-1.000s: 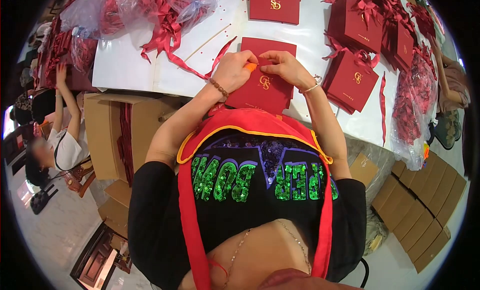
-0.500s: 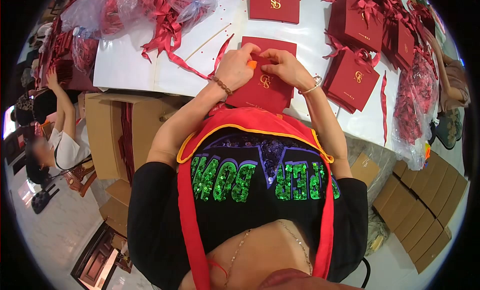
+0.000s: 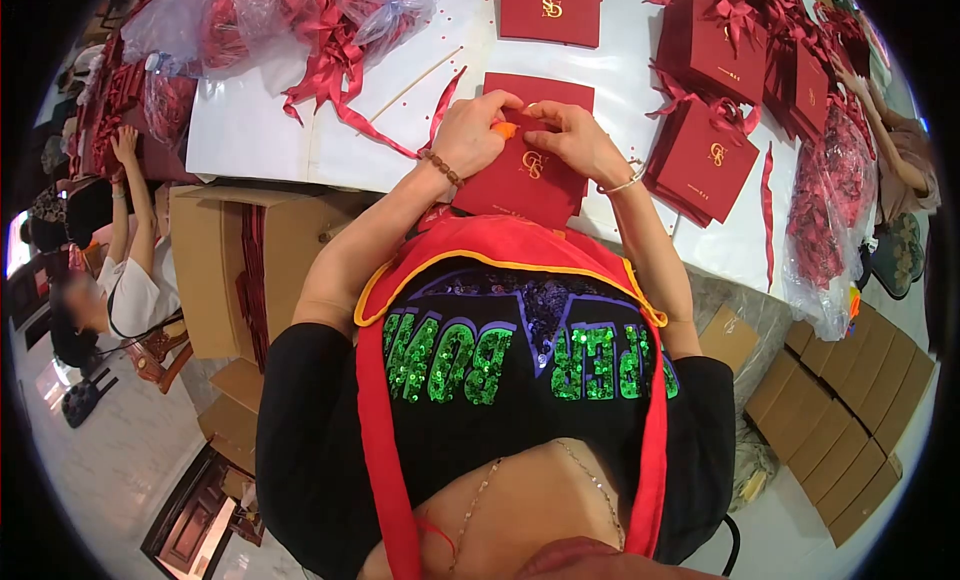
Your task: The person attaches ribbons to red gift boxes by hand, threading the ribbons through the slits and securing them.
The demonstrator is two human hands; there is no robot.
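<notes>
A dark red paper gift bag (image 3: 545, 185) with a gold monogram lies flat on the white table in front of me. Over its upper part, my left hand (image 3: 472, 132) is closed, fingertips near the middle of the bag. A small orange thing (image 3: 504, 130) shows at its thumb; what the fingers pinch is hidden. Facing it, my right hand (image 3: 572, 140) has curled fingers, thumb and index close to the bag's upper face. I cannot make out what sits between them. A red ribbon (image 3: 447, 108) runs beside my left hand and wrist.
Finished-looking red bags with ribbon bows (image 3: 712, 50) stand at the right; another red bag (image 3: 549, 15) lies ahead. Plastic-wrapped ribbons (image 3: 270, 20) and a thin stick (image 3: 415, 85) are at left. Below the table stands an open carton (image 3: 215, 270). Other people work at both sides.
My hands stay at nearly the same spot on the bag, with slight finger shifts. The orange thing shows a little more. At left, a co-worker's arms have moved.
</notes>
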